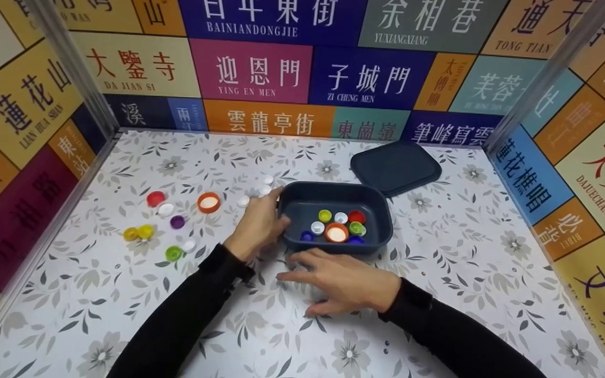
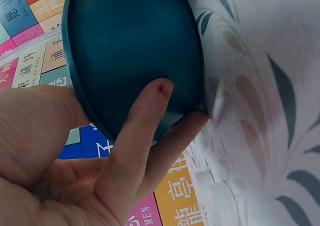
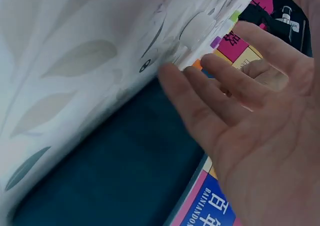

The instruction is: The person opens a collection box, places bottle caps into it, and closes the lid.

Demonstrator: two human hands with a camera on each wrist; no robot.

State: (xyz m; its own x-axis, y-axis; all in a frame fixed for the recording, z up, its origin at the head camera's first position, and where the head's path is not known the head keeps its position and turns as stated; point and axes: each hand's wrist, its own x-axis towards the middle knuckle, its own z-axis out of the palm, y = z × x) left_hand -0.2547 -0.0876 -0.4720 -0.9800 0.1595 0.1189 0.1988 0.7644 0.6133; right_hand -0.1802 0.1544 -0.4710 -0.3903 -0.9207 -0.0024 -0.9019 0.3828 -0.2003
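- Left hand (image 1: 257,224) lay against the left wall of the dark box (image 1: 334,197); fingers fairly straight on its outside, not wrapped round it that I could make out.
- Right hand (image 1: 342,281) hovered by the near wall, fingers spread, gripping nothing. Couldn't tell if it touched. Hands were apart.
- Box stood upright, just right of center, small colored caps inside, including an orange cap (image 1: 337,232). Lid (image 1: 396,168) lay off, behind and right.
- Risk I saw: a one-sided shove from the left could slide the box into the lid, or tip it and spill the caps.
- Also: left knuckles were near the white caps (image 1: 264,190); a sideways sweep could scatter them.
- Surface: white table (image 1: 260,325), gray leaf-and-flower print, more caps loose on the left.
- Room: bright sign-style panels (image 1: 252,68) with Chinese characters walled three sides.
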